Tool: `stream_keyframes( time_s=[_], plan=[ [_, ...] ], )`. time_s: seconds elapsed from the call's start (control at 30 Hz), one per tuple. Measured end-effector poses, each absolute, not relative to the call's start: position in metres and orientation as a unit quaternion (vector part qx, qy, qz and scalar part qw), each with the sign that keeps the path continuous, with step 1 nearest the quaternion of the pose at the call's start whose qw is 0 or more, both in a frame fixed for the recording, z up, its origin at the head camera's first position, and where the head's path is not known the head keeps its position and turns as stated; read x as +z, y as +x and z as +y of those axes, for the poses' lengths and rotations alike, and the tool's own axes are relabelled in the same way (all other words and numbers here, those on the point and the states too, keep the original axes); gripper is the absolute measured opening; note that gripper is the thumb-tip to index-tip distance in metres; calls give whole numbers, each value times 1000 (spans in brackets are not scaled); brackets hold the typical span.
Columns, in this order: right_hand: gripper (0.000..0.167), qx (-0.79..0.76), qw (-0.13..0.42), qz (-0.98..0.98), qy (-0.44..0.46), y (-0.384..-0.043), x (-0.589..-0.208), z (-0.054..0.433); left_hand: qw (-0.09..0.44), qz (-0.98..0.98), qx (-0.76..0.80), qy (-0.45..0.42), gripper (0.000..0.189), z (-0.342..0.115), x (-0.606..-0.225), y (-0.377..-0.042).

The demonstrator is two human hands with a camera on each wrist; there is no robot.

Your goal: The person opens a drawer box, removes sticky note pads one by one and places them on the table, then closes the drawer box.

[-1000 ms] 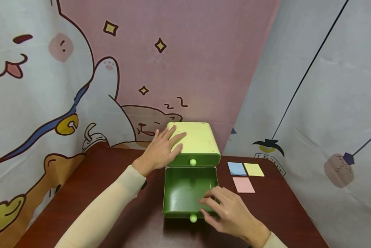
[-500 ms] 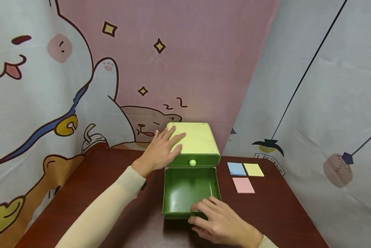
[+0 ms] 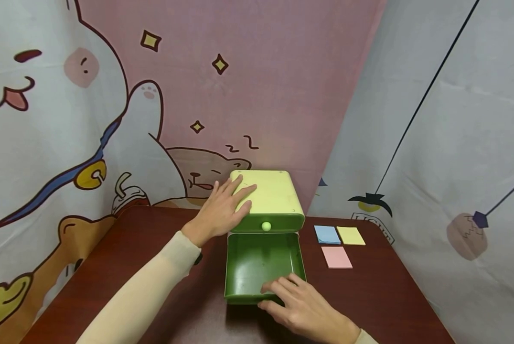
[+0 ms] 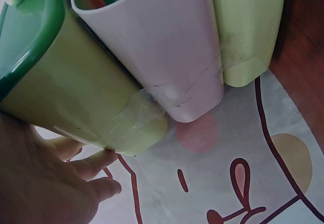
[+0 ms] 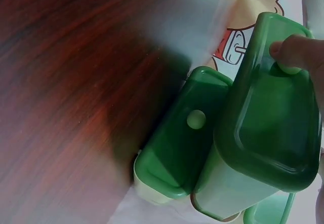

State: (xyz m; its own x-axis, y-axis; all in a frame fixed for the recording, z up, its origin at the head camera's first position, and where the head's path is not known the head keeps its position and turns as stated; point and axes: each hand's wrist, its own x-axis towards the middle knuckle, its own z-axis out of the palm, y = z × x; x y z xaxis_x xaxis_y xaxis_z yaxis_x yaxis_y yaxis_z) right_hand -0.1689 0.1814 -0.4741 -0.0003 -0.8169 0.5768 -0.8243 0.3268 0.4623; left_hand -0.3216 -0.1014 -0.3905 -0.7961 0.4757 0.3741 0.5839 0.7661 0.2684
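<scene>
A small desktop drawer unit (image 3: 278,191) with a pale yellow-green top stands on the table. Its middle drawer (image 3: 248,267) is pulled out, showing a bare green inside. On the top's left side rests my left hand (image 3: 217,210), fingers spread; the left wrist view has those fingertips at the edge of the upper casing (image 4: 86,97), above a pink middle casing (image 4: 162,57). My right hand (image 3: 306,308) holds the pulled-out drawer's front, fingers bent over the rim. Seen from the right wrist, the thumb lies on the round light-green knob (image 5: 289,70).
Blue (image 3: 327,234), yellow (image 3: 350,235) and pink (image 3: 337,257) sticky-note pads lie right of the unit on the dark wooden table (image 3: 381,286). The bottom drawer (image 5: 177,143) is closed under the pulled-out one. A printed cartoon cloth (image 3: 283,86) hangs behind.
My right hand has moved left and slightly down from the drawer's right corner to its front rim and knob. The left hand has stayed on the top, and the drawer remains pulled out.
</scene>
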Motion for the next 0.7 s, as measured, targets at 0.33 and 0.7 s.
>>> stream_keyframes(
  time_s=[0.33,0.7],
  plan=[
    [31,13,416,-708,571,-167,-472,183,143,-928,-192,-286,64,-100,-392,-321],
    [31,28,436,-713,549,-169,-472,184,144,-929,-186,-286,64,-101,-392,-321]
  ],
)
